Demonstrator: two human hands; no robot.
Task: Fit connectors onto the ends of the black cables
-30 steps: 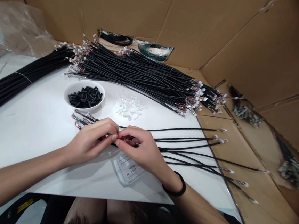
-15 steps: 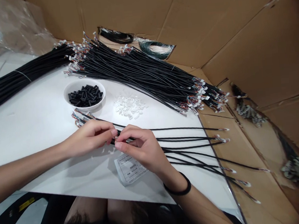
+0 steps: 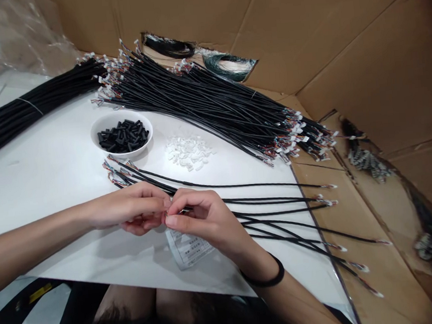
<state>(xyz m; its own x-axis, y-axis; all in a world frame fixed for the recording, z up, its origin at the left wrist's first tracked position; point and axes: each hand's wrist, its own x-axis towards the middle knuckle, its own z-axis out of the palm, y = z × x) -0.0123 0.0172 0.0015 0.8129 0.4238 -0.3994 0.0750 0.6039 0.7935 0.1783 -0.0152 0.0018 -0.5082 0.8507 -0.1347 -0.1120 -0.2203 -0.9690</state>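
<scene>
**Bench note: small loose cable group in my hands, main bundles lying apart**

Hands: my left hand (image 3: 131, 212) and right hand (image 3: 210, 224) meet over the white board (image 3: 45, 157), fingers curled in, thumb and forefinger of each pinched closed on the loose black cables (image 3: 275, 198), fingertips almost touching. What sits exactly between my fingertips is too small and too hidden to tell.

Status as things lie: only this small group is out on its own. Its far ends fan out right, past the board's edge, over the cardboard liner (image 3: 358, 64), each ending in a small connector. Its near ends gather as thin coloured wires with connectors (image 3: 113, 173), just beside the white bowl (image 3: 96, 137). Neither hand touches the large cable bundle (image 3: 203, 105) behind the bowl, which holds far more cables. A second tied bundle (image 3: 32, 100) lies at left. The bowl holds many short black tubes (image 3: 123, 136), and a heap of small white plastic pieces (image 3: 188, 153) sits close by. I cannot tell whether any of these are fitted on the cables in hand.

Near my right hand: a printed sachet (image 3: 188, 250) lying flat on the board
</scene>
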